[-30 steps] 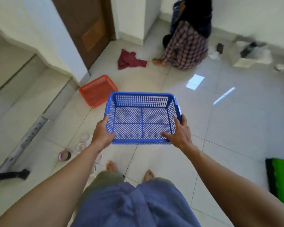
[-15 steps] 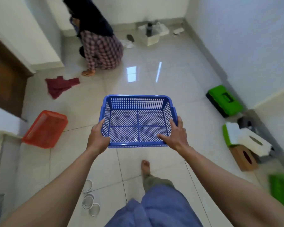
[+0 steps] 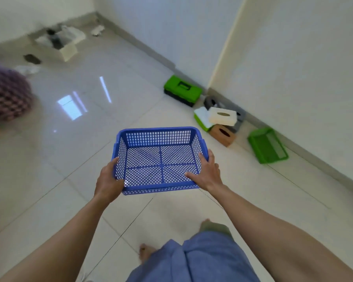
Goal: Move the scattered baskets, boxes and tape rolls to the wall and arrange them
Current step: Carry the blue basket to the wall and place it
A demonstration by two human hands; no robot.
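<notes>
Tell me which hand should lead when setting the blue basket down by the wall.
Right hand, probably: the wall and the green basket lie on its side of the blue basket; the left hand is farther.

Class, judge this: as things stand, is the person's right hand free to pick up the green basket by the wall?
Probably not: the right hand and left hand both grip the blue basket, and the green basket lies apart, by the wall.
</notes>
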